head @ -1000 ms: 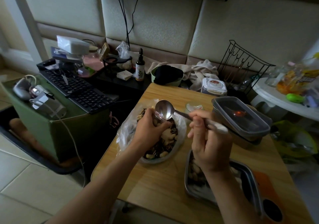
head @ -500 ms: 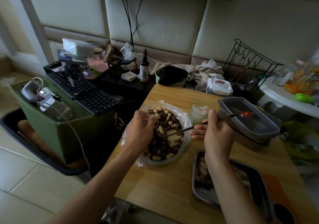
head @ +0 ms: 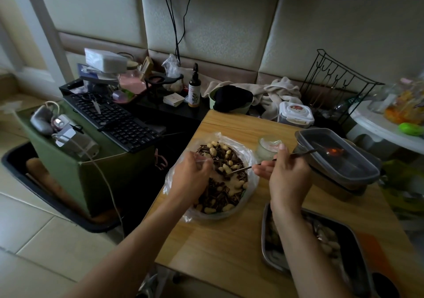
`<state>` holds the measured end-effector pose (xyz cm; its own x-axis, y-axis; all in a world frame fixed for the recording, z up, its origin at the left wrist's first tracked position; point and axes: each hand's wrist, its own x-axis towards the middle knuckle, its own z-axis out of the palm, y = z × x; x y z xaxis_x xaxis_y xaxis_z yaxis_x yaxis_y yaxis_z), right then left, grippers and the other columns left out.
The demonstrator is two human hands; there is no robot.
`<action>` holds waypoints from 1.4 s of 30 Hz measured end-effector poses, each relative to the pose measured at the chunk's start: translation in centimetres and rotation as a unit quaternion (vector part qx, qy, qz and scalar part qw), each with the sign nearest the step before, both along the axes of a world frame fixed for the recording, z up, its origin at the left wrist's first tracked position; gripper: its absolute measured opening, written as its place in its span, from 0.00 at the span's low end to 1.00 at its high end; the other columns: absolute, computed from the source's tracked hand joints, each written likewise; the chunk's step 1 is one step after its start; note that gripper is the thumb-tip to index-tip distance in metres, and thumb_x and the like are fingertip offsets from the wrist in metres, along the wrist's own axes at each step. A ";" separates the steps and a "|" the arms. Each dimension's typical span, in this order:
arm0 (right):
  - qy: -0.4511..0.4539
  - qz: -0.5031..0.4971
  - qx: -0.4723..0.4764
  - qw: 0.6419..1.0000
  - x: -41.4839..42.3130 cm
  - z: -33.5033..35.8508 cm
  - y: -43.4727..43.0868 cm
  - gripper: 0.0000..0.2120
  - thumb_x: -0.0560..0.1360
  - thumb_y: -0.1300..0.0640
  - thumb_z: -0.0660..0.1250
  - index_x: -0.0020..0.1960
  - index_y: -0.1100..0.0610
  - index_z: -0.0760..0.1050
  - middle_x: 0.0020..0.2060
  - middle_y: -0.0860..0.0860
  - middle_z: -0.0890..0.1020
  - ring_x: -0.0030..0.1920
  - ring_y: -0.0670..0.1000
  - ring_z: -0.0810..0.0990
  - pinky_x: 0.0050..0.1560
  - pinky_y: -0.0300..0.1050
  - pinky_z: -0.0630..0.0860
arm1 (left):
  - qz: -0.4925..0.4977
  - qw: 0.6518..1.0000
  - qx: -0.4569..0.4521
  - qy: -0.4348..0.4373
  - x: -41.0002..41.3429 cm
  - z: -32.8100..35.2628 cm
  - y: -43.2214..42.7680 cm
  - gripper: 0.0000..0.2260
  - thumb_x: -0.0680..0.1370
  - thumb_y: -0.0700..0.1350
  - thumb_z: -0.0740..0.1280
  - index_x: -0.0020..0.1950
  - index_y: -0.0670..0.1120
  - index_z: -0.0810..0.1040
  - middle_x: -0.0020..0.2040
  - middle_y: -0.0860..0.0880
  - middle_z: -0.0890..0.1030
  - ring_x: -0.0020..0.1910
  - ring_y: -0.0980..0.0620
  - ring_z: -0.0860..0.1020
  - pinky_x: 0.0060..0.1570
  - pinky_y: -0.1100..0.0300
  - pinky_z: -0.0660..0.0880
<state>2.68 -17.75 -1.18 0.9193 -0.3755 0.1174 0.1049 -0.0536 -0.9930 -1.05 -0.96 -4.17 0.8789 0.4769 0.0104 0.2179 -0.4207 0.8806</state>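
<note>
Right fingers (head: 263,171) curled round one spoon (head: 243,168), left fingers (head: 205,164) pinching one bag-lined bowl (head: 220,217)

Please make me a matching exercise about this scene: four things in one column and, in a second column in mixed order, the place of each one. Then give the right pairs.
Things
1. long metal spoon
2. clear plastic bag
3. rectangular steel tray
4. black keyboard

Places
a. lying on the green box, left of the wooden table
b. held in the right hand
c. on the near right part of the table, under the right forearm
d. pinched at its rim by the left hand

Pairs: 1-b, 2-d, 3-c, 4-a
</note>
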 end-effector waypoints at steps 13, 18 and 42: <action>-0.198 0.056 -0.238 0.949 -0.5 -1.2 -0.8 0.14 0.84 0.50 0.60 0.54 0.60 0.77 0.34 0.47 0.82 0.29 0.42 0.83 0.28 0.34 0.79 | -0.013 0.999 0.034 0.024 0.2 0.0 -0.5 0.15 0.80 0.54 0.69 0.62 0.47 0.74 0.49 0.54 0.80 0.42 0.62 0.76 0.39 0.62 0.76; -0.188 0.061 -0.248 0.948 -0.5 -1.4 -1.7 0.13 0.85 0.52 0.60 0.52 0.60 0.78 0.33 0.46 0.81 0.29 0.42 0.83 0.28 0.32 0.76 | -0.038 0.996 0.070 0.051 0.5 -0.6 -1.2 0.23 0.77 0.58 0.72 0.65 0.48 0.72 0.43 0.59 0.74 0.49 0.51 0.78 0.59 0.44 0.77; -0.347 0.108 -0.284 0.887 -1.8 0.7 -3.9 0.08 0.85 0.61 0.61 0.53 0.62 0.78 0.33 0.46 0.79 0.31 0.41 0.81 0.29 0.35 0.77 | -0.032 0.998 0.045 0.035 2.1 -0.8 -2.6 0.28 0.72 0.55 0.78 0.67 0.48 0.73 0.55 0.52 0.79 0.57 0.47 0.78 0.61 0.44 0.76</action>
<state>0.87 -21.63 -0.48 0.5941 0.1014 0.7980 0.7496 -0.4298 -0.5034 1.02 -3.55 -4.99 0.9073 0.4202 -0.0126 0.2486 -0.5121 0.8222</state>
